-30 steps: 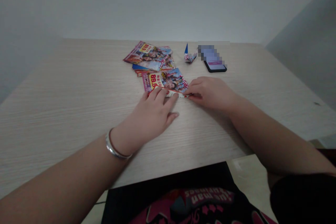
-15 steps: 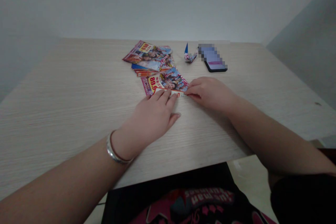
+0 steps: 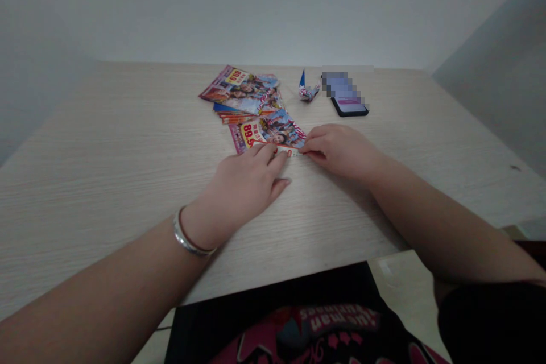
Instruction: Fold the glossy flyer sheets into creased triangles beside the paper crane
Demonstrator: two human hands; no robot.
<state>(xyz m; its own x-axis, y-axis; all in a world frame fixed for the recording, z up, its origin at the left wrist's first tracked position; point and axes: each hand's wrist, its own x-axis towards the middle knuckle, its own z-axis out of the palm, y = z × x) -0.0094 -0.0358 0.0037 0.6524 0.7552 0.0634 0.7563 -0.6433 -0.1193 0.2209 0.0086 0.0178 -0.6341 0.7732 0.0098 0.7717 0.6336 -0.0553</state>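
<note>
One printed sheet (image 3: 279,127), folded at its near edge, is laid on the surface (image 3: 128,148), pressed by the left hand (image 3: 244,186), fingers slightly spread, and pinched at its right corner between the fingers of the right hand (image 3: 344,148). Beyond are placed leaflets (image 3: 239,91), a paper figure (image 3: 307,92) and a phone (image 3: 350,103).
</note>
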